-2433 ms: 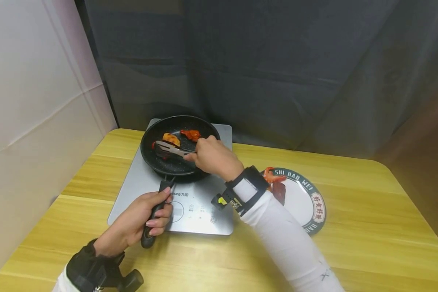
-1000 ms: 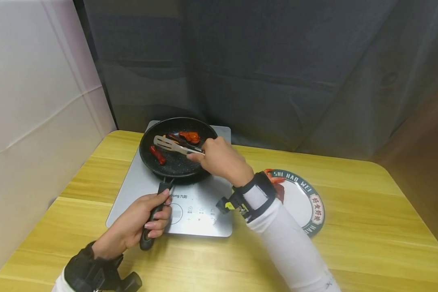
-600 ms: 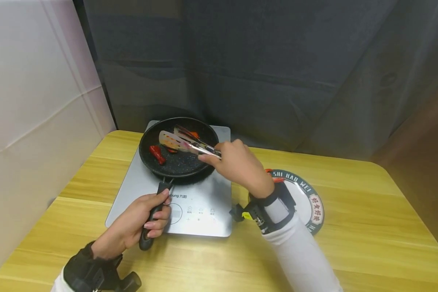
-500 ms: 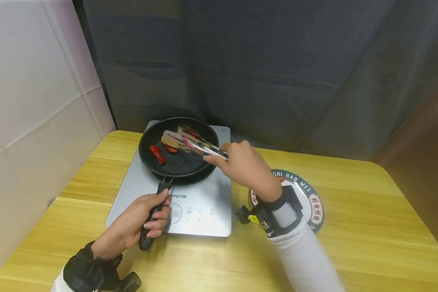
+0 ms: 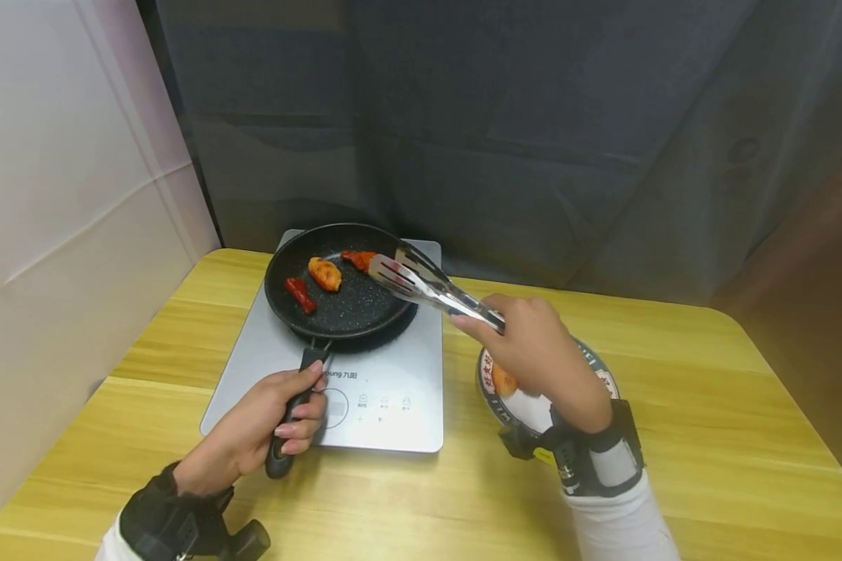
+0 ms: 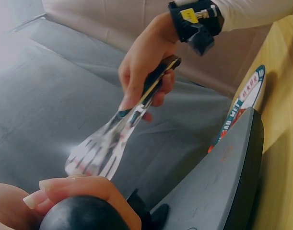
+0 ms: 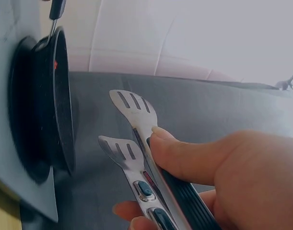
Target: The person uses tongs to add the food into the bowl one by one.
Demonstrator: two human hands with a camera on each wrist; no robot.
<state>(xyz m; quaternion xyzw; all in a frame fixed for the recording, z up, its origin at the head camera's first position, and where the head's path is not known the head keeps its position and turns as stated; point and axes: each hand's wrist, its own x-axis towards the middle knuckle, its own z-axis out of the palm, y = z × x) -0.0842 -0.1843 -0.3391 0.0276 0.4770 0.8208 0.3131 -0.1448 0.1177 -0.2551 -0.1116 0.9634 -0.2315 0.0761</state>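
Observation:
My left hand (image 5: 263, 421) grips the black handle (image 5: 314, 356) of a frying pan (image 5: 354, 315) on a silver induction cooker (image 5: 400, 397). A dark red drumstick-like piece (image 5: 300, 295), a yellow-orange browned piece of food (image 5: 325, 274) and an orange-red piece (image 5: 358, 260) lie apart in the pan. My right hand (image 5: 540, 351) holds metal food tongs (image 5: 438, 290), their slotted ends spread over the pan's right rim. In the right wrist view nothing sits between the tongs' ends (image 7: 134, 108). The fingers wrapped beneath the tongs are partly hidden.
Beneath my right wrist is a round plate (image 5: 489, 389) with a green lettered rim, largely covered by the hand; an orange piece of food (image 5: 504, 382) shows on it. The wooden table (image 5: 709, 436) is bounded by a dark cloth (image 5: 533, 140) behind and a pale wall (image 5: 77, 156) at left.
My right hand has drawn the tongs rightward, from over the food to the pan's right rim and the plate. The yellow-orange and red pieces are now uncovered. My left hand keeps its grip.

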